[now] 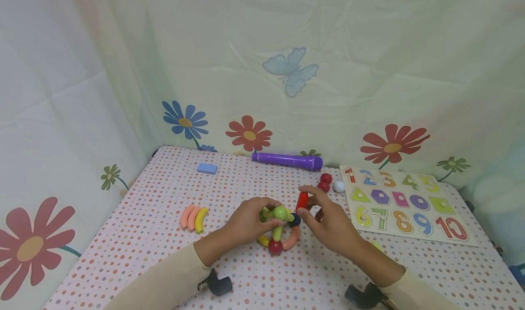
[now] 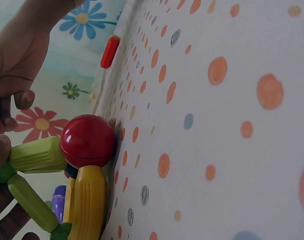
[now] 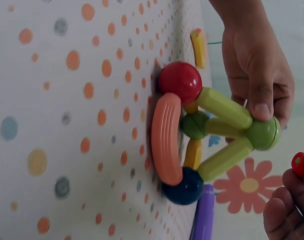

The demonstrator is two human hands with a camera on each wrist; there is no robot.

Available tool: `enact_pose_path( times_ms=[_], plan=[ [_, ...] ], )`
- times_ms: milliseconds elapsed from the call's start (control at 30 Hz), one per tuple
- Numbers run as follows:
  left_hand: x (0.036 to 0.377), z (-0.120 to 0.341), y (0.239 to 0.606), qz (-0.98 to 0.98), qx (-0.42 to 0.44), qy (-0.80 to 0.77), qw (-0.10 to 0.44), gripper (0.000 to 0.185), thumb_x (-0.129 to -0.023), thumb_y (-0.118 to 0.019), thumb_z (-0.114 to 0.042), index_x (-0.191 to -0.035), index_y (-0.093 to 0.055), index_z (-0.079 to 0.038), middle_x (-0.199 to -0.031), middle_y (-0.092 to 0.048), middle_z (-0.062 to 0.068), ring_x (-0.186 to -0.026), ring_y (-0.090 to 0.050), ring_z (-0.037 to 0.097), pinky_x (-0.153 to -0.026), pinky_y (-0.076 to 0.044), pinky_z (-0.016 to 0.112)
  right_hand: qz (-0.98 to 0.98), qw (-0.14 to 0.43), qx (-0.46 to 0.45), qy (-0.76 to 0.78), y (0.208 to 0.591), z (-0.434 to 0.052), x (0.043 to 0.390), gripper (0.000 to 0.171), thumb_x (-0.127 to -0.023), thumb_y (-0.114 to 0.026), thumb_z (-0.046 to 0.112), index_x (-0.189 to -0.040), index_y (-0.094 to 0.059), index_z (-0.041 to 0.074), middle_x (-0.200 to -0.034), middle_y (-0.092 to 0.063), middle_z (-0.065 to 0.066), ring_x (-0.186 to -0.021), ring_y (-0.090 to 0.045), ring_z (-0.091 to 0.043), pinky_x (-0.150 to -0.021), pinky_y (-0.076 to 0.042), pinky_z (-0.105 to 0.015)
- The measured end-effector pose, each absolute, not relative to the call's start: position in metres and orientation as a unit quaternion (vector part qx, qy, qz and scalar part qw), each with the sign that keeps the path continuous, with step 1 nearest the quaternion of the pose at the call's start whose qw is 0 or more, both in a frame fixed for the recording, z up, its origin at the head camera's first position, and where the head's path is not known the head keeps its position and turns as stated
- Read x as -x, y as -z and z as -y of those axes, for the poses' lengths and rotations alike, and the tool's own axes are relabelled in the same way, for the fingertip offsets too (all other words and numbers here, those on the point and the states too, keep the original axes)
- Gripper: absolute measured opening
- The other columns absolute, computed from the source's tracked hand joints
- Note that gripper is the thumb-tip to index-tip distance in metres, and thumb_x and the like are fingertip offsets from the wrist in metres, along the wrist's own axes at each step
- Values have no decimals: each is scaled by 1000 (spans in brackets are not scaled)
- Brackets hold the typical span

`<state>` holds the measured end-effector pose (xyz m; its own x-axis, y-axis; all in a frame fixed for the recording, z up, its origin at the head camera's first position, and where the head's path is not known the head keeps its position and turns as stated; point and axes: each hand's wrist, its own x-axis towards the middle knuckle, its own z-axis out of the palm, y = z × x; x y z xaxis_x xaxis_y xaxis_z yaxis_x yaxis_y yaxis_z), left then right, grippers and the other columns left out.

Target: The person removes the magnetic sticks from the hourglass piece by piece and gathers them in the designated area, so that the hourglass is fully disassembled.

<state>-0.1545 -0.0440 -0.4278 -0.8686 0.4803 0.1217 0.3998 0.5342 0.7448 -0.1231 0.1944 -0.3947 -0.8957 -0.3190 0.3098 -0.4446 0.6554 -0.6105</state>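
The magnetic rod-and-ball structure (image 1: 279, 230) is standing near the middle of the dotted tablecloth (image 1: 164, 250), between both hands. Far left on the cloth, 3 curved pieces (image 1: 194, 218) are lying side by side: 2 salmon and 1 yellow. A light blue block (image 1: 207, 168) is lying behind them, well apart.

The left hand (image 1: 246, 221) is gripping the structure at its top, with the thumb and fingers curling around the green ball (image 1: 280, 213) and the green rods joining it. In the right wrist view, the thumb (image 3: 262, 100) is pressing on a green rod just beside that ball. The structure's base is resting on the cloth: a red ball (image 1: 275, 247), a salmon curved piece (image 3: 166, 137) and a dark blue ball (image 3: 184, 186) are touching the surface.

The right hand (image 1: 328, 223) is pinching a short red rod (image 1: 302, 201) between thumb and fingertips, holding it just beside the structure's upper right, apart from it.

Behind it, a purple marker-like cylinder (image 1: 287, 160) is lying against the flowered backdrop. 2 red balls (image 1: 325, 182) and 1 white ball (image 1: 338, 186) are sitting next to the number puzzle board (image 1: 406, 205) at the right.
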Motion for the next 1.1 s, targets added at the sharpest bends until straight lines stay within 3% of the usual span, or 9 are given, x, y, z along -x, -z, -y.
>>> enact_pose_path(
  times_ms=[167,500,767,933,1100],
  plan=[
    [154,44,428,-876,-247,-410,51,41,-92,-79,-34,-127,-69,-16,-116,-68,-8,-110,-61,9,-97,-51,33,915,80,-183,-351,394,-207,122,57,-93,-76,11,-143,-49,16,-97,-68,1,-62,-55,-13,-55,-50,-26],
    [153,44,426,-876,-244,-412,52,40,-92,-78,-33,-127,-69,-17,-115,-68,-8,-110,-61,10,-96,-52,33,930,54,-139,-336,394,-236,120,71,-84,-84,10,-144,-48,13,-96,-63,-1,-78,-57,-23,-60,-50,-26],
    [153,44,427,-874,-249,-414,50,40,-92,-78,-32,-128,-68,-16,-116,-68,-8,-110,-61,10,-97,-51,33,948,7,-119,-297,398,-258,115,74,-78,-90,15,-141,-51,8,-94,-62,1,-79,-53,-18,-58,-47,-25],
    [153,44,428,-875,-249,-412,52,40,-93,-78,-33,-128,-68,-16,-116,-68,-8,-110,-61,11,-97,-51,33,959,-32,-118,-254,402,-272,109,73,-77,-91,27,-138,-57,6,-111,-64,-5,-93,-58,-23,-72,-53,-34],
    [153,45,428,-874,-249,-413,51,40,-93,-78,-32,-128,-68,-16,-116,-68,-8,-110,-61,11,-97,-52,33,967,-78,-116,-215,407,-288,102,73,-75,-92,33,-137,-60,12,-134,-57,-17,-113,-58,-34,-81,-58,-47]
  ],
)
